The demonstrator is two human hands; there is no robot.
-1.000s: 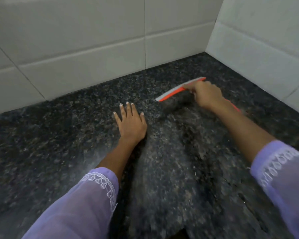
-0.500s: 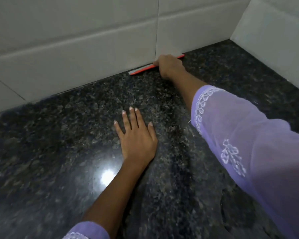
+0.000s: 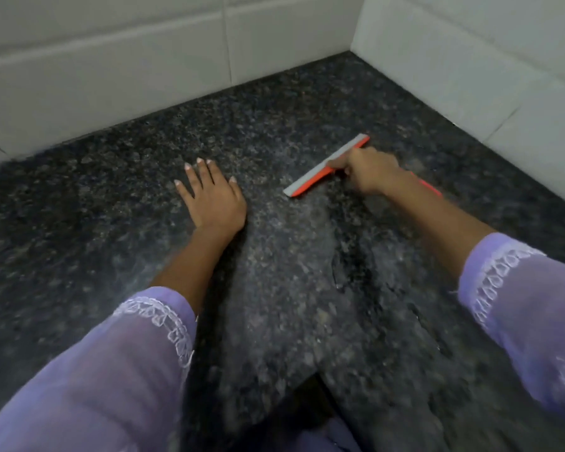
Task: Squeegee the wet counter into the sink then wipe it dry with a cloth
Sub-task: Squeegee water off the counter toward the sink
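Note:
An orange squeegee (image 3: 310,181) with a grey rubber blade lies blade-down on the dark speckled granite counter (image 3: 111,197), right of centre. My right hand (image 3: 369,171) is shut on its handle, whose orange end pokes out behind my wrist. My left hand (image 3: 211,199) rests flat on the counter to the squeegee's left, fingers spread, holding nothing. Wet streaks (image 3: 353,272) show on the stone below the blade. No sink or cloth is in view.
White tiled walls stand behind the counter (image 3: 111,70) and along its right side (image 3: 470,66), meeting in a corner at the upper right. Purple sleeves cover both forearms. The counter's front edge (image 3: 307,380) is near my body.
My right hand has pulled the squeegee from the back wall toward me and to the right across the counter. My left hand has stayed flat on the stone.

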